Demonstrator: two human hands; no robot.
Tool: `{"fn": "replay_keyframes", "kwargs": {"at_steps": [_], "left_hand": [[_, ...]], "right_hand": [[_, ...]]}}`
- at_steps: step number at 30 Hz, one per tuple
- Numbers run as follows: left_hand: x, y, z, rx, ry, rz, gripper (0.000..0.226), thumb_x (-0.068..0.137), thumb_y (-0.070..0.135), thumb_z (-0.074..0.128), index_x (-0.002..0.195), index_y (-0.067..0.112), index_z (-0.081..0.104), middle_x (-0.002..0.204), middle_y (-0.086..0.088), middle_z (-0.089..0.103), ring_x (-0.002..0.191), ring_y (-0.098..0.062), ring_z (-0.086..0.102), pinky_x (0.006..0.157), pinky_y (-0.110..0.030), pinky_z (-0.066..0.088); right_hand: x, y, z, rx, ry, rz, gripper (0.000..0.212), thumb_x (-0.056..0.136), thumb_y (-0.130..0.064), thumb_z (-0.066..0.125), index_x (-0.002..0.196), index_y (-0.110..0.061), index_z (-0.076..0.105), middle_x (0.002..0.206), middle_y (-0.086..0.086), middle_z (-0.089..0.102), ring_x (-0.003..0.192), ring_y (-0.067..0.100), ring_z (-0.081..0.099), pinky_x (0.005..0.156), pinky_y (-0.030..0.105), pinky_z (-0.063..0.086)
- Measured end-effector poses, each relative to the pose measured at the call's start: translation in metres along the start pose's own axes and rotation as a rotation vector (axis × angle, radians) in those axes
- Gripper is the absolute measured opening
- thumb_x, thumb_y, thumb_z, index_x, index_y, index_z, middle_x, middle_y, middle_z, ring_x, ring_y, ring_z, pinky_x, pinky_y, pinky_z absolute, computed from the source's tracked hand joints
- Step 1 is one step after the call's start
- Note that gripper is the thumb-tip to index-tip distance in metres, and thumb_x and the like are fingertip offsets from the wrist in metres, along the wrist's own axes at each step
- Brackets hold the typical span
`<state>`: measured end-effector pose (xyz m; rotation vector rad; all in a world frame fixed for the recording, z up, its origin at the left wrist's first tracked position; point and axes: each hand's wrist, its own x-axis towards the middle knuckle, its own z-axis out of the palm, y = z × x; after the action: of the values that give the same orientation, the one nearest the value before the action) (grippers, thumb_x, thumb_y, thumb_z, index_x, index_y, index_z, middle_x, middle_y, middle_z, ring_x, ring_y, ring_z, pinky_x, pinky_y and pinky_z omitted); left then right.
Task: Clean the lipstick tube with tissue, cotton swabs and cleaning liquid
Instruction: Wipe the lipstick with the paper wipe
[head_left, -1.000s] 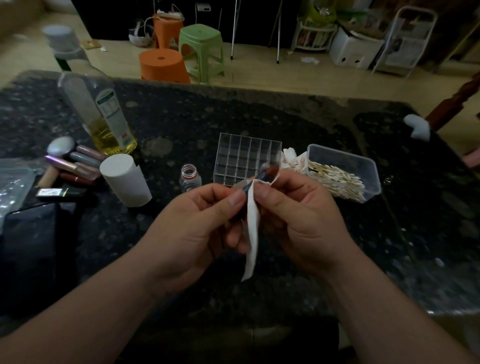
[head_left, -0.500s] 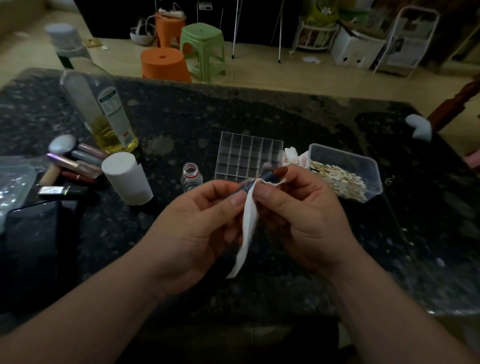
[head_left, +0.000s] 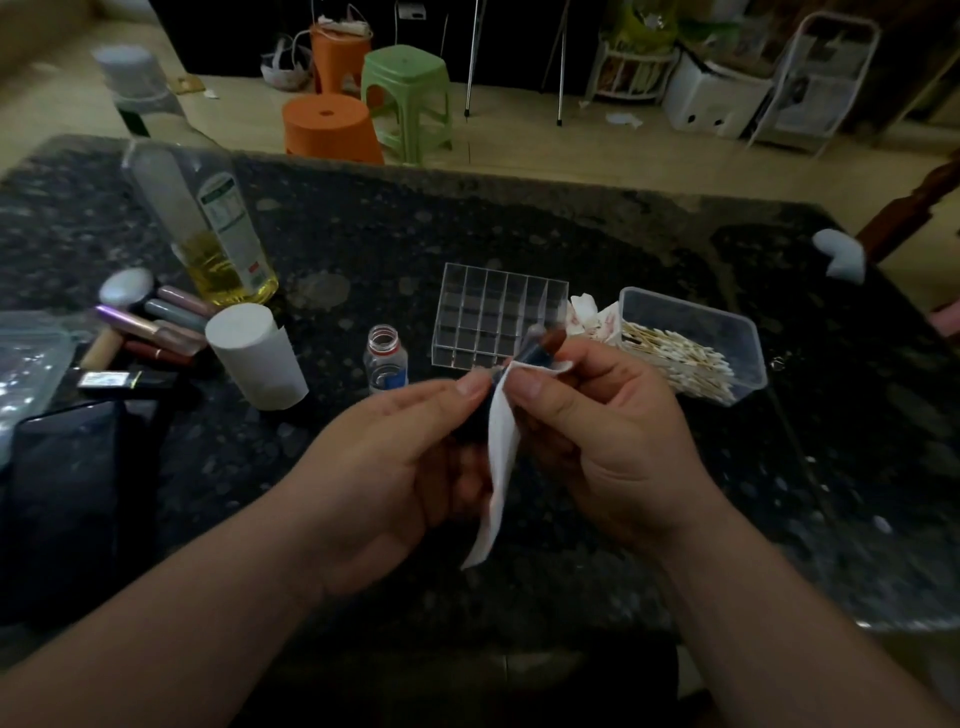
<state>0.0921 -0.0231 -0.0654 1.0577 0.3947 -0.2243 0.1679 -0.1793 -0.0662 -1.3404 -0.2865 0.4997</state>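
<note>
Underneath everything, a dark speckled stone table (head_left: 571, 234). Raised over its near middle, left hand (head_left: 384, 467) and right hand (head_left: 608, 447), close together, thumb tips almost meeting. At far left on the table, a tall clear bottle (head_left: 218, 234) with yellow liquid in the bottom; just in front of it, a white paper roll (head_left: 254, 353) standing upright. Beyond the hands, a clear gridded organizer (head_left: 498, 312), then a clear tub (head_left: 691, 317) of cotton swabs (head_left: 680, 364) to its right, with crumpled tissues (head_left: 587, 317) between the two. Hanging down between the palms, a white tissue strip (head_left: 501, 467), its top edge folded over the tube and pinched there by right thumb and forefinger. Left of the organizer, a small uncapped bottle (head_left: 387, 358). Smallest, the lipstick tube (head_left: 537, 351): dark, tilted up toward the right, held in the air above the table. Lower body pinched between left thumb and fingers, upper part clamped through the tissue by the right, brownish tip poking out just past the right fingertips.
</note>
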Motion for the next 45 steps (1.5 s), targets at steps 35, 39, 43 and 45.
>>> {"fn": "replay_keyframes", "kwargs": {"at_steps": [35, 39, 43, 45], "left_hand": [[0.0, -0.003, 0.004, 0.158, -0.029, 0.214, 0.023, 0.077, 0.028, 0.073, 0.096, 0.016, 0.075, 0.092, -0.024, 0.071, 0.081, -0.037, 0.062, 0.073, -0.047, 0.053], [-0.001, 0.001, 0.007, 0.067, -0.065, 0.08, 0.039, 0.084, 0.04, 0.058, 0.078, 0.005, 0.073, 0.062, -0.021, 0.053, 0.055, -0.025, 0.05, 0.061, -0.026, 0.048], [-0.003, 0.011, 0.007, 0.024, -0.119, -0.064, 0.047, 0.088, 0.042, 0.051, 0.055, 0.013, 0.067, 0.051, -0.006, 0.021, 0.037, -0.013, 0.03, 0.038, -0.019, 0.04], [-0.005, 0.016, 0.006, 0.064, -0.117, -0.1, 0.048, 0.087, 0.042, 0.051, 0.051, 0.014, 0.067, 0.052, -0.007, 0.017, 0.038, -0.012, 0.026, 0.035, -0.019, 0.04]], "right_hand": [[-0.001, -0.01, -0.004, 0.083, -0.103, -0.033, 0.022, 0.068, -0.02, 0.078, 0.09, -0.013, 0.076, 0.098, 0.017, 0.076, 0.089, 0.033, 0.073, 0.08, 0.047, 0.059], [-0.001, -0.005, -0.001, 0.037, -0.011, -0.069, 0.025, 0.064, -0.026, 0.081, 0.087, -0.019, 0.077, 0.091, 0.013, 0.077, 0.087, 0.033, 0.072, 0.085, 0.061, 0.055], [-0.002, -0.004, 0.0, -0.019, -0.009, -0.079, 0.014, 0.071, -0.023, 0.082, 0.083, -0.024, 0.077, 0.089, 0.012, 0.076, 0.084, 0.035, 0.07, 0.079, 0.068, 0.052], [-0.003, -0.004, -0.001, -0.056, -0.024, -0.087, 0.012, 0.072, -0.024, 0.083, 0.083, -0.024, 0.076, 0.087, 0.013, 0.075, 0.077, 0.037, 0.067, 0.067, 0.059, 0.054]]}}
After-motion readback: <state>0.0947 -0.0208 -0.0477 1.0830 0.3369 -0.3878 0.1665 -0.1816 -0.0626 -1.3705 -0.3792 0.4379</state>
